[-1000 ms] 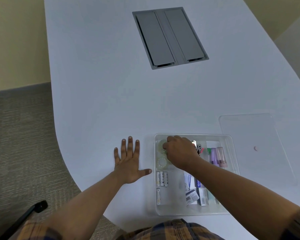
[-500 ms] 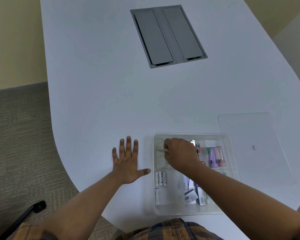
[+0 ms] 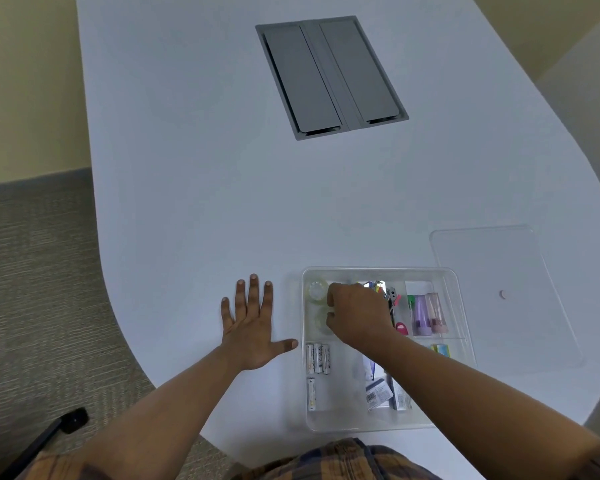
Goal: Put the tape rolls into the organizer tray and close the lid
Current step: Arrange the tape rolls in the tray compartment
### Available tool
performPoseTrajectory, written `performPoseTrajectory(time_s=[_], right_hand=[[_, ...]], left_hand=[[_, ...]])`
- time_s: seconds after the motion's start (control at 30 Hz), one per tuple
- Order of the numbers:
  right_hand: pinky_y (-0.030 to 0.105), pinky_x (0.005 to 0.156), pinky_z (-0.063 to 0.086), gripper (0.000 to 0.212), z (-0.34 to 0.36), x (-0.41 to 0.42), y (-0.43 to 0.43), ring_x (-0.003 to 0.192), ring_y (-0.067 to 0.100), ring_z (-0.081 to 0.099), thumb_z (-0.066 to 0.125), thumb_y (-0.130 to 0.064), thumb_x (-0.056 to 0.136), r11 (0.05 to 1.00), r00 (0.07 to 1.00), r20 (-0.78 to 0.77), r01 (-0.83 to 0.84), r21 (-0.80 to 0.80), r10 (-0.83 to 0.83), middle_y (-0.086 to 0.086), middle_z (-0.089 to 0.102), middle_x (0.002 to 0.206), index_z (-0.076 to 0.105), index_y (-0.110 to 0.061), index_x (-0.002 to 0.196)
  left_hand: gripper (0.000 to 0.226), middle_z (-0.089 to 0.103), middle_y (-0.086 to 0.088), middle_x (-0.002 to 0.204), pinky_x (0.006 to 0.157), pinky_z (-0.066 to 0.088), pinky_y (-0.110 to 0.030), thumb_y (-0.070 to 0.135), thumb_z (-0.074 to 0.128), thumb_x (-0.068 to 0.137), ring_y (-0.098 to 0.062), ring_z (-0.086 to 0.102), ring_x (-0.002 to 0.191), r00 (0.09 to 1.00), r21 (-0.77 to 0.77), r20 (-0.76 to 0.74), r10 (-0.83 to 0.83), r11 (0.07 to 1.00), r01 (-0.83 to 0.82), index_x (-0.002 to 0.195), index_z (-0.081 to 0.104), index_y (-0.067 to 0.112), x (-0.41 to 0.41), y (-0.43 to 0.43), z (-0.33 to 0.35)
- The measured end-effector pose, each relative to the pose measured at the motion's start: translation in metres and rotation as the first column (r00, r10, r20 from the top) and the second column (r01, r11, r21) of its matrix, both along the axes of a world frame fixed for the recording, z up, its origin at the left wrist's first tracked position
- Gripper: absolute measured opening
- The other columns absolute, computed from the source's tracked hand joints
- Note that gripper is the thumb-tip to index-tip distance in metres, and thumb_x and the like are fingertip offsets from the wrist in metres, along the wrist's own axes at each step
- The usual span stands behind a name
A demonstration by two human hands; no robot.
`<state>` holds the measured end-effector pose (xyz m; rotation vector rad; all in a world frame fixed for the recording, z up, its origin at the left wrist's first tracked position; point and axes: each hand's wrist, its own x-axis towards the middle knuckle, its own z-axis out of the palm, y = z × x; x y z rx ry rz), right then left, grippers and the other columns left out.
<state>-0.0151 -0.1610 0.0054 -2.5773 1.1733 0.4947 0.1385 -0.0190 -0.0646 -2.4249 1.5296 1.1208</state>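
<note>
The clear organizer tray [image 3: 378, 271] sits at the table's near edge. Two clear tape rolls lie in its far-left compartment: one tape roll [image 3: 316, 291] at the far corner and a second tape roll [image 3: 318, 322] just nearer to me. My right hand [image 3: 359, 315] is inside the tray with curled fingers, and its thumb and forefinger pinch the second roll's right edge. My left hand [image 3: 252, 325] lies flat on the table left of the tray, with its fingers spread and its thumb almost touching the tray wall. The clear lid [image 3: 492, 265] lies flat on the table, right of the tray.
The tray also holds batteries [image 3: 317, 358], pink and purple tubes [image 3: 428, 313], clips and small packets. A grey cable hatch [image 3: 331, 76] is set in the white table [image 3: 187, 185] farther away. The table edge curves in at the left, over grey carpet.
My right hand has shifted slightly toward me over the tape compartment, from the far roll to the nearer one. My left hand has stayed flat.
</note>
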Motion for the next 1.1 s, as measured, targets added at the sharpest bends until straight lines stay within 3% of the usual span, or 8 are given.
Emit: performPoseTrajectory(time_s=[0.13, 0.37, 0.73, 0.97, 1.1], right_hand=[[0.028, 0.058, 0.038, 0.021, 0.005, -0.005, -0.016, 0.074, 0.027, 0.064, 0.061, -0.015, 0.079, 0.993, 0.998, -0.008, -0.065, -0.101, 0.065, 0.002, 0.068, 0.082, 0.062, -0.025, 0.097], [0.029, 0.056, 0.038, 0.021, 0.000, -0.001, -0.021, 0.063, 0.027, 0.057, 0.058, -0.009, 0.078, 0.973, 0.973, -0.121, -0.210, -0.096, 0.198, 0.004, 0.067, 0.080, 0.064, -0.021, 0.094], [0.031, 0.062, 0.042, 0.021, -0.009, -0.010, -0.011, 0.079, 0.029, 0.067, 0.063, -0.021, 0.082, 0.984, 0.983, -0.099, -0.163, -0.074, 0.156, 0.005, 0.068, 0.087, 0.062, -0.022, 0.102], [0.031, 0.060, 0.050, 0.016, -0.010, -0.014, -0.005, 0.073, 0.026, 0.067, 0.061, -0.019, 0.084, 0.987, 0.984, -0.091, -0.157, -0.039, 0.153, 0.004, 0.069, 0.083, 0.065, -0.022, 0.099], [0.029, 0.057, 0.045, 0.019, -0.008, -0.015, -0.001, 0.074, 0.026, 0.067, 0.060, -0.022, 0.085, 0.989, 0.987, -0.079, -0.144, -0.028, 0.141, 0.004, 0.069, 0.086, 0.063, -0.022, 0.104]], left_hand=[[0.120, -0.057, -0.002, 0.139, 0.104, -0.028, -0.055, 0.090, 0.032, 0.066, -0.024, -0.053, 0.127, 1.000, 0.002, -0.002, 0.000, 1.000, 0.000, 0.133, -0.045, 0.028, 0.000, 0.000, 0.000], [0.119, -0.057, -0.001, 0.138, 0.105, -0.028, -0.055, 0.090, 0.032, 0.066, -0.024, -0.053, 0.127, 1.000, 0.001, 0.000, 0.003, 1.000, -0.003, 0.131, -0.047, 0.029, 0.000, 0.000, 0.001], [0.120, -0.056, -0.001, 0.139, 0.104, -0.028, -0.054, 0.091, 0.031, 0.064, -0.024, -0.053, 0.127, 1.000, 0.007, 0.005, 0.006, 1.000, -0.006, 0.131, -0.047, 0.029, 0.000, -0.001, 0.000], [0.120, -0.057, -0.001, 0.139, 0.101, -0.031, -0.052, 0.091, 0.031, 0.064, -0.023, -0.053, 0.127, 1.000, 0.011, 0.005, 0.003, 1.000, -0.003, 0.131, -0.047, 0.030, 0.000, -0.001, 0.000], [0.120, -0.058, 0.000, 0.138, 0.100, -0.033, -0.051, 0.092, 0.030, 0.063, -0.023, -0.053, 0.127, 1.000, 0.009, 0.007, 0.003, 1.000, -0.004, 0.132, -0.047, 0.030, 0.000, 0.000, -0.002]])
